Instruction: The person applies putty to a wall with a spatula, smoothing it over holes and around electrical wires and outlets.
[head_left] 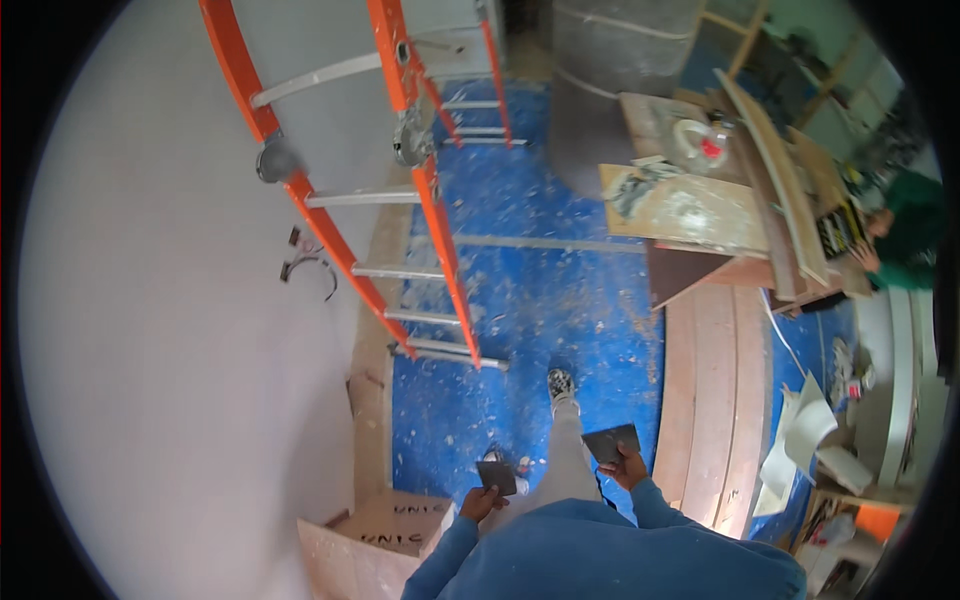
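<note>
Right scraper and left scraper, by the look of those dark, flat, squarish plates, and they're both up in front of the body! The right hand has its fingers closed on the near edge of one; the left hand grips the other, lower and closer to the cardboard box. Whether anything coats the blades, one cannot tell from here.

Underfoot, a blue floor covering, spattered pale all over, with the front shoe well ahead of the rear one. Footing looks like the first worry: loose crumbs or a lifted edge could cause a slip, and with both hands full there'd be no quick grab for balance.

Look left: the orange ladder plants its feet just beyond that front shoe, so a drifting step could clip it and jolt it. Over at the wall, cables poke out; a carelessly swung edge might snag them. And to the right, long boards run close by, where a wide right elbow or foot could knock them.
</note>
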